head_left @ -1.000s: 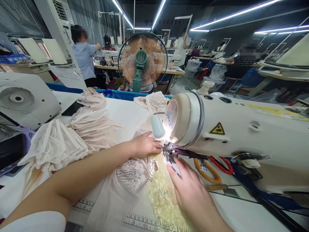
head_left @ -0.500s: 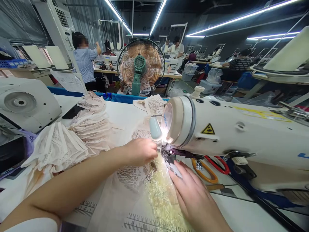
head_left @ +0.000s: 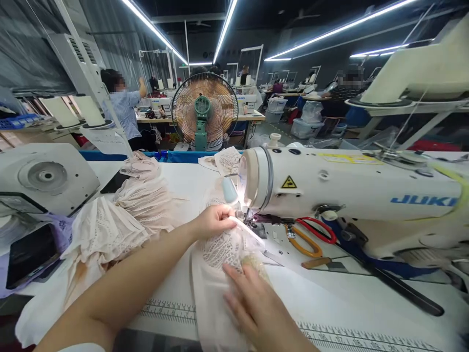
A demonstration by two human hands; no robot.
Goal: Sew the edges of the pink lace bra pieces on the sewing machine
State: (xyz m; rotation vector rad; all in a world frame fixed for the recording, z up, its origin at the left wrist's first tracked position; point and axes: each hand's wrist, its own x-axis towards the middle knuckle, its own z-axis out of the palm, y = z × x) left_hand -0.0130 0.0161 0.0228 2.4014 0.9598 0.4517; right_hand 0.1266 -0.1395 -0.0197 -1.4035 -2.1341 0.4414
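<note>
My left hand (head_left: 213,221) is closed in a pinch on the edge of a pale pink lace garment piece (head_left: 219,250), just left of the presser foot (head_left: 248,216). A white band runs along that edge from my fingertips toward the lower right. My right hand (head_left: 258,302) lies over the lower part of the lace, fingers stretched and apart, slightly blurred. Beside its fingertips a bit of yellowish, shiny material (head_left: 259,266) shows, mostly covered by the lace and the hand. The sewing machine (head_left: 304,183) stands over the work with its small lamp lit.
Orange-handled scissors (head_left: 304,243) and a red-handled tool (head_left: 322,230) lie beneath the machine arm. At left are piled lace pieces (head_left: 98,222), a phone (head_left: 32,254) and another machine (head_left: 47,173). A large fan (head_left: 202,110) stands ahead; co-workers sit beyond.
The view has swung right. My right hand has moved from beside the needle area down and left onto the lace. The lace now covers most of the yellowish material; my left hand stays near the foot.
</note>
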